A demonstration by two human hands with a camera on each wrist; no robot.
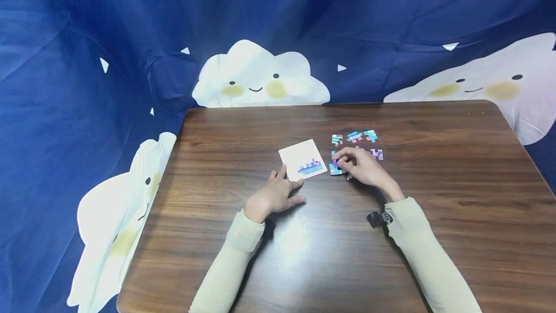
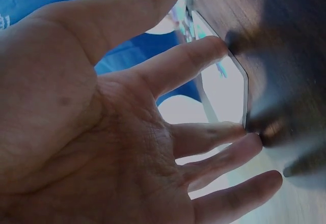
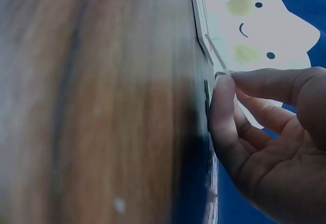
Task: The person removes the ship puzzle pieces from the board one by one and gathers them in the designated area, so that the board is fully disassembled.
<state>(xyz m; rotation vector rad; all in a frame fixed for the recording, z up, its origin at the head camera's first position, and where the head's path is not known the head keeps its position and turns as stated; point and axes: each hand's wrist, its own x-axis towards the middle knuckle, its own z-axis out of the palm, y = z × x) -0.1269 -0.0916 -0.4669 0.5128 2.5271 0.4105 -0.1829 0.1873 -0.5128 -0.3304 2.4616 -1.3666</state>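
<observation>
A white square puzzle board (image 1: 295,156) lies on the table with a strip of joined, colourful pieces (image 1: 310,168) along its near right side. My left hand (image 1: 273,194) has its fingers spread, the fingertips right at the board's near edge; the left wrist view shows the palm (image 2: 112,132) with nothing in it. Just right of the board, my right hand (image 1: 362,165) pinches a small puzzle piece (image 3: 218,53) between thumb and index finger, seen nearly edge-on in the right wrist view. Below those fingertips lies a blue puzzle piece (image 1: 335,170).
Several loose jigsaw pieces (image 1: 354,136) lie beyond my right hand, with a purple one (image 1: 377,154) to its right. The brown wooden table (image 1: 195,182) ends at a blue curtain (image 1: 260,8) printed with white clouds. A dark device (image 1: 379,219) sits at my right wrist.
</observation>
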